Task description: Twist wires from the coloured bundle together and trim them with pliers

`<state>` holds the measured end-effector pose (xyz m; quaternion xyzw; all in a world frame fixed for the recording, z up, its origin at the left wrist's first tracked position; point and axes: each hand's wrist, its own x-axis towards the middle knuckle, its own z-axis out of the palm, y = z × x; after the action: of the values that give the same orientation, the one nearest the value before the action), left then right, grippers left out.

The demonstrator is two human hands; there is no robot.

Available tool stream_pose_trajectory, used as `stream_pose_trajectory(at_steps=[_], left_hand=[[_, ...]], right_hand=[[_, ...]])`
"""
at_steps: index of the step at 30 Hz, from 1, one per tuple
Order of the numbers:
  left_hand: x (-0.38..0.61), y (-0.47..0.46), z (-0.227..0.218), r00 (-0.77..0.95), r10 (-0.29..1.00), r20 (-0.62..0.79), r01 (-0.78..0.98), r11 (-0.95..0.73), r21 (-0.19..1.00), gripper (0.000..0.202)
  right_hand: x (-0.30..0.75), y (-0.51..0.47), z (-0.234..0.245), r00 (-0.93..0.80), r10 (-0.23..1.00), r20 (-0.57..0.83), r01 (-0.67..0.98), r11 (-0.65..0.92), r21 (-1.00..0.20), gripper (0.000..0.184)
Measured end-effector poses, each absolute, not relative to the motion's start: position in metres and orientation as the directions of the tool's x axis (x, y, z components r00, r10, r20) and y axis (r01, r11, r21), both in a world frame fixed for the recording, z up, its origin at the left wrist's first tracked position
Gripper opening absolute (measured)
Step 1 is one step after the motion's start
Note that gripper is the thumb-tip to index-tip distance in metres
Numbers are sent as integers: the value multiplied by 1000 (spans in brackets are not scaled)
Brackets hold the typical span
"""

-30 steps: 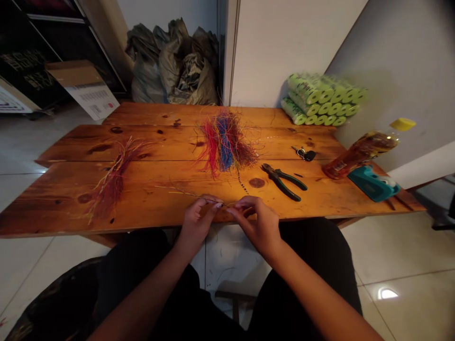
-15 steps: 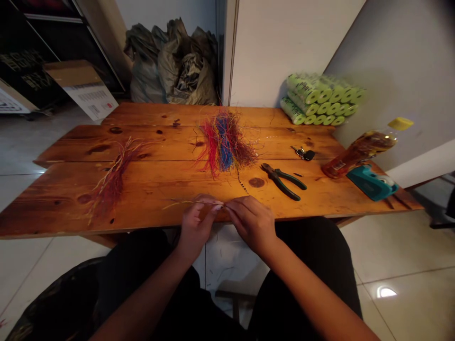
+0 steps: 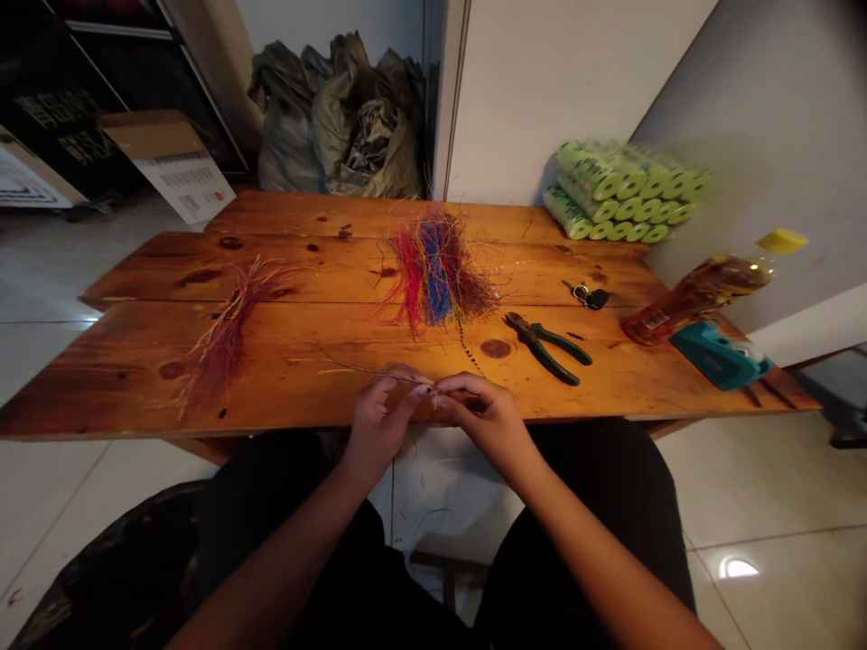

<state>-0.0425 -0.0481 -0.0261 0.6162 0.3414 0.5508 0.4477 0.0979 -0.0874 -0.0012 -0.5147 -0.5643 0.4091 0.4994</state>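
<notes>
Thin wire strands (image 3: 352,366) stick out to the left of my left hand (image 3: 380,417), whose thumb and fingers are pinched on them at the table's front edge. My right hand (image 3: 489,413) pinches the other end, its fingertips almost touching the left ones. The very ends are hidden between the fingers. Beyond my hands lies a bundle of red, blue and dark red wires (image 3: 433,271), with a black-and-light dotted strand (image 3: 469,350) trailing from it. Off to the left is a looser bunch of reddish and yellowish wires (image 3: 227,343). Green-handled cutting pliers (image 3: 550,350) rest open to my right.
The wooden table (image 3: 325,316) holds keys (image 3: 588,295), a tilted bottle of amber drink (image 3: 704,293), a teal tape dispenser (image 3: 719,355) and stacked green-wrapped rolls (image 3: 623,194). Grey bags (image 3: 339,126) and a cardboard box (image 3: 172,167) stand behind it. A black-lined bin (image 3: 115,569) is at lower left.
The view has shifted slightly, so the table's things appear a little further right. My right fingers have bent and turned a bit at the wire ends. The strands' free ends tilt higher.
</notes>
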Motion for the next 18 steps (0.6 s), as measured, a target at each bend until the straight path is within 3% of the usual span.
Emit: stream_pose_trajectory(at_steps=[2,4,7,9,11,14,16,18], left_hand=[[-42,-48,-27,162,913,375,-76,-368,927,5],[-43,-49,-27,160,914,372,-68,-366,928,6],[-43,-50,-27,150,918,367,-58,-362,930,6],[-44,-51,-27,138,919,369,-54,-366,929,5],[-45,-50,-28,130,919,372,-52,-368,928,5],[-45,-50,-27,145,920,363,-48,-360,932,6],[-45,-50,-25,183,917,354,-54,-350,935,9],[-45,-49,-24,227,912,341,-84,-331,940,10]], right_hand=[[97,-89,-2,73,945,320,414,263,-871,10],[96,-92,-1,37,904,427,539,341,-770,12],[93,-96,0,10,881,473,567,385,-728,13],[90,-97,2,34,902,431,513,355,-782,14],[89,-96,2,70,950,305,349,263,-900,15],[91,-92,3,-36,999,6,-126,2,-992,17],[96,-89,3,-220,965,-145,-393,-224,-892,14],[101,-87,3,-392,893,-222,-507,-411,-758,12]])
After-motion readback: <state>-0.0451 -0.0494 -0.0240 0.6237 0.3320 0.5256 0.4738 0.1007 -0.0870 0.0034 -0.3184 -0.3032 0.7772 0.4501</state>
